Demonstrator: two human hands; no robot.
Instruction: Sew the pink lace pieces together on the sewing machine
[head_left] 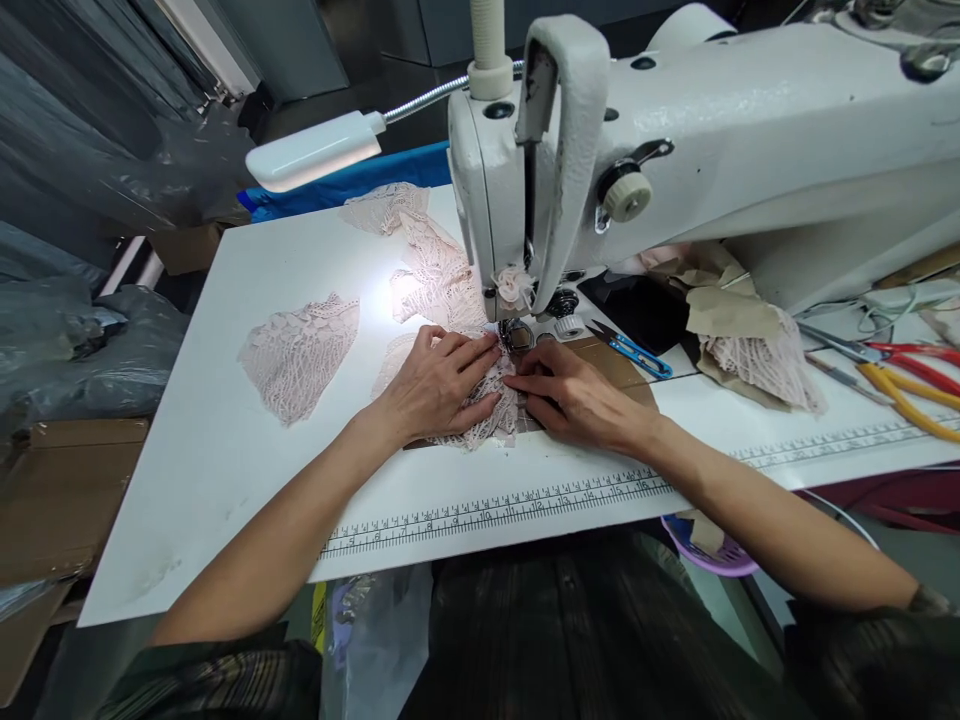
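Pale pink lace fabric (480,425) lies under the needle area of a white sewing machine (491,190). My left hand (442,385) rests on the lace with its fingers stretched out flat, just left of the presser foot. To the right of the foot, my right hand (566,395) has its fingers curled, with thumb and forefinger pinched at the lace's right edge. More joined lace (435,265) trails behind the needle area toward the far edge. A separate lace piece (304,355) lies flat on the left of the white table (217,470).
Blue thread snips (634,350) lie right of the needle. Lace and beige scraps (750,350), red-handled pliers (911,352) and yellow-handled scissors (907,400) sit farther right. A lit lamp (315,152) hangs over the table. A ruler strip (487,515) runs along the front edge.
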